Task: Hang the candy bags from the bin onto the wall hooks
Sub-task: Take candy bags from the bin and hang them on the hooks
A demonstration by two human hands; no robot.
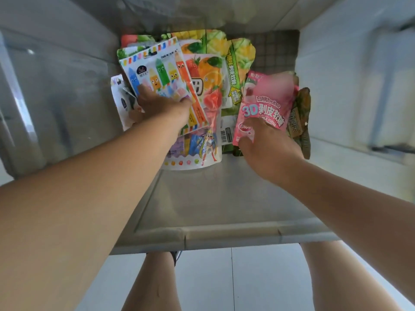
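While both arms are down in the bin (224,234), my left hand (161,106) grips the crayon-print bag (157,70). Off to its right, my right hand (269,149) clutches the pink bag (267,97).

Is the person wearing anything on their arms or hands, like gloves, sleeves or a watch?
Nothing shows. No sleeves are in view right up to the frame's edge. The left hand and right hand carry no gloves, and no watch, bracelet or ring is visible.
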